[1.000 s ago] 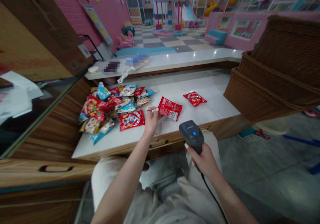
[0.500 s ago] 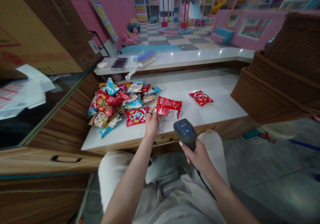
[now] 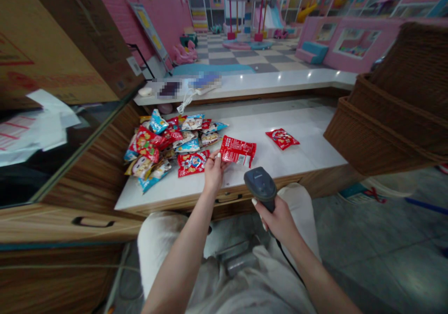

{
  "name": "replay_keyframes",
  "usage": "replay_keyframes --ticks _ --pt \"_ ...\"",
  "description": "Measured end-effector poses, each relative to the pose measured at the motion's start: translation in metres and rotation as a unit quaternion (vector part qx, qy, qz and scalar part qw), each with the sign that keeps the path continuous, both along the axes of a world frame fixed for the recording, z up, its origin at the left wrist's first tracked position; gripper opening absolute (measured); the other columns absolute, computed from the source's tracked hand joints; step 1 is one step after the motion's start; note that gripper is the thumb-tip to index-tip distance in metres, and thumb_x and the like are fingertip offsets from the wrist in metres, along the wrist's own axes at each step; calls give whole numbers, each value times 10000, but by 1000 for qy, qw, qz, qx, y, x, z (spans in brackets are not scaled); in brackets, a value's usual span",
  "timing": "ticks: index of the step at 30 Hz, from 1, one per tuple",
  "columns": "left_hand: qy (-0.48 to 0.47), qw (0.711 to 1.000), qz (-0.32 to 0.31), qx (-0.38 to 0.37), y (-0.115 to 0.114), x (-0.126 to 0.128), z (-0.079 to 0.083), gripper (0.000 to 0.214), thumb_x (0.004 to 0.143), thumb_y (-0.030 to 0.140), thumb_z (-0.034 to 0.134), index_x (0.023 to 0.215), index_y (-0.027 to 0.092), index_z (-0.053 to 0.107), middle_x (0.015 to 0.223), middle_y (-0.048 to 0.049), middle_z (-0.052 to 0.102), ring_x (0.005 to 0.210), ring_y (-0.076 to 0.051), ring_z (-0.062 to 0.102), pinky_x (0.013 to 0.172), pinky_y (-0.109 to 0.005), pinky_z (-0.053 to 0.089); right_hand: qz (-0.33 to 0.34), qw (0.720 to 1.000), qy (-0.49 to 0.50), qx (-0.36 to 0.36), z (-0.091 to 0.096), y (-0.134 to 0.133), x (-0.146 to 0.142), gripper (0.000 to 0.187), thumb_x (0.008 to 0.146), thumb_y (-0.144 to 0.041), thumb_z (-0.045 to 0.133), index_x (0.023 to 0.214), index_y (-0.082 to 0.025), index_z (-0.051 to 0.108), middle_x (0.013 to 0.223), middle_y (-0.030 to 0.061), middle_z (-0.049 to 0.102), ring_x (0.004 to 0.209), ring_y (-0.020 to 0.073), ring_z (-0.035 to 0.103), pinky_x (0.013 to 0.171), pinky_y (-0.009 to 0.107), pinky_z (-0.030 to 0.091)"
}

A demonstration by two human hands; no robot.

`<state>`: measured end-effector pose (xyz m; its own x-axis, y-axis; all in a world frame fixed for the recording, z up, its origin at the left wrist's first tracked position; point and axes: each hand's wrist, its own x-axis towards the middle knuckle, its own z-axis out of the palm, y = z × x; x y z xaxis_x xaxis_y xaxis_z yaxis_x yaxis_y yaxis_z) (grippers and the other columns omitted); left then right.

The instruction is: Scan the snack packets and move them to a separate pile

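My left hand (image 3: 213, 168) pinches the left edge of a red snack packet (image 3: 238, 150) and holds it just above the white counter (image 3: 301, 141). Below and to the right, my right hand (image 3: 278, 219) grips a dark barcode scanner (image 3: 259, 186) by its handle, head pointing up at the packet. No light shows on the scanner. A heap of several colourful snack packets (image 3: 168, 143) lies left of my left hand. One more red packet (image 3: 282, 138) lies alone to the right.
Stacked brown wicker baskets (image 3: 392, 113) stand at the counter's right end. A cardboard box (image 3: 63, 48) and papers (image 3: 31, 127) sit on the glass case at left. Drawers with handles (image 3: 91, 221) run below the counter. A raised white ledge (image 3: 266, 80) lies behind.
The left hand lifted the red packet off the counter and drew it closer. The scanner moved left towards it. Its blue light, lit before, is now off.
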<state>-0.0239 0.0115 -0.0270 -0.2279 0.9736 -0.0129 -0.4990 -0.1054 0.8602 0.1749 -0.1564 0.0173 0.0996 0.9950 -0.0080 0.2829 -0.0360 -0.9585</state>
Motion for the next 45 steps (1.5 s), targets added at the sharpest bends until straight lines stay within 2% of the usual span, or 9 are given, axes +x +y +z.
replay_keyframes --ticks 10,14,18,20,22,29,36,41,45 --pt "5 1000 6 10 2 3 -1 408 876 488 867 1103 213 668 1032 -65 838 882 -194 813 954 -409 668 -5 999 27 -27 4 -3 9 308 849 -540 739 877 -239 682 494 -51 589 368 171 536 386 263 436" --pt "119 987 92 55 13 -14 18 379 1001 537 713 1190 210 686 1122 -101 830 991 -232 821 991 -432 664 -5 999 34 -35 7 -2 11 299 834 -532 742 849 -247 654 466 -61 561 366 166 521 392 262 440" --pt "423 879 172 136 18 -50 48 381 1100 438 553 1367 216 708 1332 -141 801 1277 -285 758 1178 -465 567 -10 998 42 -43 7 -3 12 309 827 -538 748 838 -250 637 452 -66 549 364 161 512 388 258 423" --pt "551 811 112 162 17 -67 55 382 1085 331 521 1385 234 736 1418 -138 780 1374 -302 715 1249 -484 505 -8 998 39 -40 6 -3 14 305 835 -535 746 836 -251 636 445 -65 546 365 162 504 386 259 416" --pt "603 778 32 174 16 -79 53 370 1024 254 545 1297 262 795 1442 -121 778 1412 -308 698 1283 -493 472 -7 999 34 -35 5 -3 14 303 847 -534 742 832 -249 639 447 -60 549 373 163 502 390 262 419" --pt "503 850 7 156 15 -77 34 143 864 236 740 970 285 822 1205 -102 855 1352 -346 727 1328 -512 419 -3 999 27 -21 0 -3 14 291 891 -517 744 838 -244 660 474 -58 559 389 166 523 408 260 447" --pt "500 850 7 163 19 -23 46 275 904 205 744 1164 265 811 1318 -110 813 1331 -359 720 1286 -503 468 -14 998 45 -30 5 -2 25 320 884 -547 759 856 -237 680 472 -58 547 385 178 521 402 272 433" --pt "490 844 -104 192 40 64 40 439 910 178 751 1347 229 759 1439 -161 758 1368 -375 705 1278 -540 478 -50 997 58 -24 5 -5 39 385 868 -599 795 864 -222 713 460 -61 540 363 170 515 376 262 409" --pt "512 805 -156 255 66 141 31 577 926 204 727 1499 179 662 1595 -213 653 1535 -384 583 1342 -566 396 -78 995 53 -20 0 -8 56 412 877 -624 803 868 -219 724 470 -46 574 357 175 542 361 260 426"
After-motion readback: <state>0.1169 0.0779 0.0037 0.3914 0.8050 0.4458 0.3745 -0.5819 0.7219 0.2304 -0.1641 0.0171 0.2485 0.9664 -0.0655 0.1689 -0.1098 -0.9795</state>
